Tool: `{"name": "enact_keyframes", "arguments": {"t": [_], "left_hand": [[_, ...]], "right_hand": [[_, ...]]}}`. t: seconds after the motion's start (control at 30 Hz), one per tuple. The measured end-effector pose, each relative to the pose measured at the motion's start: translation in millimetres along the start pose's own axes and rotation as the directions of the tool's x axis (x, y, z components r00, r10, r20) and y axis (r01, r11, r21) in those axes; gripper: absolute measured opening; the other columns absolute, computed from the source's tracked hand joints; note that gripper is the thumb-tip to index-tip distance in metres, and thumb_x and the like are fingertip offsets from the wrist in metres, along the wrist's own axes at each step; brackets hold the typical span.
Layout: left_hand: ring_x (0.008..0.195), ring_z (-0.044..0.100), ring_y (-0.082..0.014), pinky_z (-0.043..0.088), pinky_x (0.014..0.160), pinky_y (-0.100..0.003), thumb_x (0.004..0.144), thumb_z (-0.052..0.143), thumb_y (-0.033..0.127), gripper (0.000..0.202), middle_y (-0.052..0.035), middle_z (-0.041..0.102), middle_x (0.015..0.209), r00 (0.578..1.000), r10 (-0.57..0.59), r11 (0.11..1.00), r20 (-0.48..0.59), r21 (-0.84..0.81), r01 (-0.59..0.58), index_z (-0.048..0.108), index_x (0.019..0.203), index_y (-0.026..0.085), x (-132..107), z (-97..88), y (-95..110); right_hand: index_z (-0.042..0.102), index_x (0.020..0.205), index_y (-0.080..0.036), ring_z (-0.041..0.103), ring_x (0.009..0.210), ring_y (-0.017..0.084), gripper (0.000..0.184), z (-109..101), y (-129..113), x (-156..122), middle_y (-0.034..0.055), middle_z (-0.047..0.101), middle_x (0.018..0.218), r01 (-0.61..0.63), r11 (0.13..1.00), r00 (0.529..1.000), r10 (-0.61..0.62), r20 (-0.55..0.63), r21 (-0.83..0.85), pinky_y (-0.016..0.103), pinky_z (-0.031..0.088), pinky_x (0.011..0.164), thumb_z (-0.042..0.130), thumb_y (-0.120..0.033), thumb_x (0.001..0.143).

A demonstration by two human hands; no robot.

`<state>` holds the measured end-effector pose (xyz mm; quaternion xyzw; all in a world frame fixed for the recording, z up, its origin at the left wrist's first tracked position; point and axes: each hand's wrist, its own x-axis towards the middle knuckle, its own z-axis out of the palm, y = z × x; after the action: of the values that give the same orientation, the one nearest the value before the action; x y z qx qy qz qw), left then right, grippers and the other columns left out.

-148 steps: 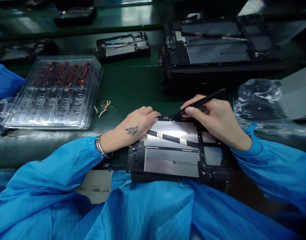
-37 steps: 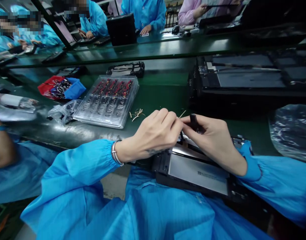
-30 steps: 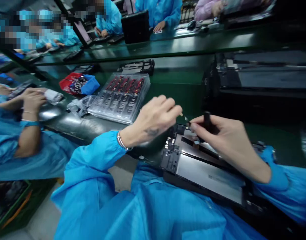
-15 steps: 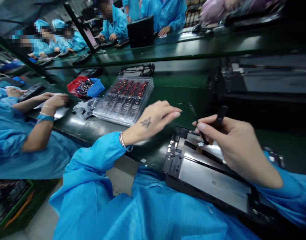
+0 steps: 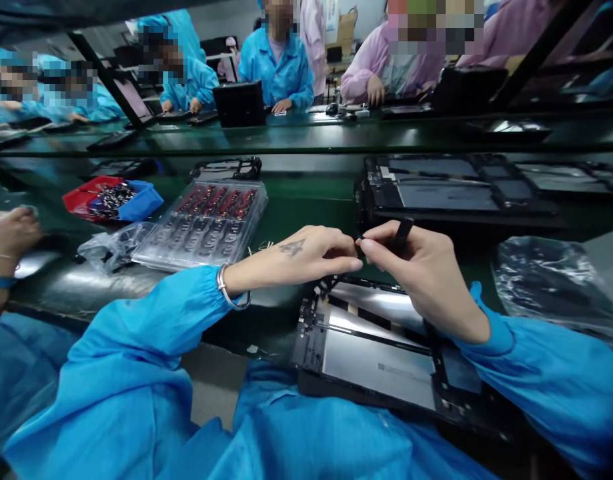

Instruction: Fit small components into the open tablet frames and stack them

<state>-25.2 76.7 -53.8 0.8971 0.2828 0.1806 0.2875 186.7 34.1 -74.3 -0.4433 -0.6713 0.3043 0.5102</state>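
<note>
An opened tablet chassis (image 5: 376,363) with silver panels lies at the near table edge, partly over my lap. My right hand (image 5: 426,277) is closed around a thin black tool (image 5: 400,235), held above the chassis's far edge. My left hand (image 5: 306,257) reaches in from the left, its fingers pinched together against the tool's tip and my right fingertips. Whether the left fingers hold anything is too small to make out.
A clear plastic tray of small red parts (image 5: 206,217) lies to the left, with a red and blue bin (image 5: 113,199) beyond it. A stack of dark tablet frames (image 5: 451,190) sits behind my hands. Crumpled plastic (image 5: 546,280) lies right. A neighbour's hand (image 5: 9,233) works at far left; several people sit across.
My left hand, spread and apart half a second ago, has come back to the right and pinched at the tool's tip. The view has tilted up and swung right.
</note>
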Motion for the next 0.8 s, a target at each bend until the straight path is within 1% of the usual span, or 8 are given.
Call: {"name": "enact_keyframes", "arguments": {"t": [0.1, 0.17, 0.23, 0.27, 0.33, 0.57, 0.73, 0.8], "left_hand": [[0.087, 0.063, -0.0157, 0.051, 0.073, -0.025, 0.097, 0.063, 0.061, 0.052, -0.0061, 0.066, 0.106, 0.956, 0.201, 0.963, -0.215, 0.225, -0.152, 0.058, 0.125, 0.018, -1, 4.8, -1], [0.089, 0.063, -0.0169, 0.053, 0.075, -0.027, 0.102, 0.059, 0.054, 0.042, -0.0077, 0.065, 0.105, 0.85, 0.401, 0.85, -0.34, 0.483, -0.208, 0.056, 0.122, 0.017, 0, 9.6, 0], [0.087, 0.063, -0.0179, 0.053, 0.076, -0.029, 0.107, 0.054, 0.038, 0.022, -0.0079, 0.066, 0.099, 0.751, 0.564, 0.674, -0.344, 0.717, -0.177, 0.058, 0.11, 0.016, 3, 13.9, 4], [0.086, 0.063, -0.0181, 0.053, 0.075, -0.03, 0.108, 0.051, 0.03, 0.016, -0.0079, 0.066, 0.096, 0.729, 0.603, 0.599, -0.325, 0.788, -0.144, 0.058, 0.105, 0.015, 5, 15.5, 6], [0.084, 0.062, -0.0177, 0.052, 0.074, -0.03, 0.108, 0.047, 0.021, 0.016, -0.0082, 0.067, 0.094, 0.727, 0.616, 0.52, -0.302, 0.85, -0.088, 0.059, 0.099, 0.015, 8, 17.5, 11], [0.082, 0.063, -0.0167, 0.051, 0.074, -0.03, 0.108, 0.044, 0.015, 0.019, -0.0084, 0.069, 0.093, 0.768, 0.569, 0.497, -0.294, 0.867, -0.036, 0.06, 0.098, 0.014, 6, 19.4, 17], [0.072, 0.062, -0.0162, 0.051, 0.067, -0.03, 0.106, 0.046, 0.013, 0.024, -0.0057, 0.068, 0.082, 0.736, 0.614, 0.449, -0.285, 0.893, -0.028, 0.063, 0.09, 0.015, 9, 21.1, 24], [0.07, 0.063, -0.0165, 0.051, 0.064, -0.03, 0.105, 0.045, 0.014, 0.028, -0.0041, 0.066, 0.076, 0.702, 0.643, 0.446, -0.307, 0.895, -0.018, 0.065, 0.086, 0.016, -1, 18.7, 32]], "right_hand": [[0.074, 0.08, -0.019, 0.054, 0.062, 0.012, 0.013, -1, -2, 0, -0.0001, 0.065, 0.066, -0.066, 0.993, 0.998, 0.068, -0.018, 0.093, 0.027, 0.041, 0.058, 0.077, -0.03, 0.087], [0.073, 0.079, -0.018, 0.051, 0.059, 0.011, 0.016, 0, -2, 0, 0.0002, 0.065, 0.066, -0.103, 0.978, 0.994, 0.105, -0.002, 0.182, 0.026, 0.039, 0.055, 0.077, -0.031, 0.088], [0.073, 0.079, -0.018, 0.049, 0.058, 0.011, 0.018, 1, -1, -1, 0.0007, 0.065, 0.067, -0.11, 0.966, 0.994, 0.112, 0.004, 0.234, 0.026, 0.038, 0.054, 0.076, -0.032, 0.09], [0.073, 0.079, -0.018, 0.049, 0.059, 0.01, 0.019, 1, -1, -2, 0.0009, 0.066, 0.068, -0.102, 0.966, 0.994, 0.105, -0.001, 0.24, 0.026, 0.038, 0.054, 0.075, -0.032, 0.09], [0.073, 0.079, -0.018, 0.049, 0.059, 0.01, 0.019, 2, -1, -3, 0.0008, 0.066, 0.069, -0.076, 0.973, 0.997, 0.082, -0.016, 0.218, 0.027, 0.037, 0.054, 0.076, -0.033, 0.091], [0.073, 0.075, -0.018, 0.049, 0.059, 0.011, 0.02, 1, -4, -6, 0.0005, 0.066, 0.067, -0.01, 0.995, 0.999, 0.014, -0.034, 0.104, 0.027, 0.036, 0.054, 0.075, -0.031, 0.091], [0.073, 0.075, -0.019, 0.053, 0.058, 0.011, 0.019, 4, -13, -11, 0.0, 0.067, 0.067, 0.043, 0.998, 0.999, -0.042, -0.023, 0.038, 0.026, 0.039, 0.054, 0.074, -0.029, 0.091], [0.074, 0.077, -0.019, 0.057, 0.06, 0.012, 0.018, 1, -15, -17, 0.0003, 0.068, 0.068, 0.055, 0.998, 0.998, -0.055, -0.026, -0.011, 0.026, 0.042, 0.056, 0.076, -0.031, 0.091]]}}
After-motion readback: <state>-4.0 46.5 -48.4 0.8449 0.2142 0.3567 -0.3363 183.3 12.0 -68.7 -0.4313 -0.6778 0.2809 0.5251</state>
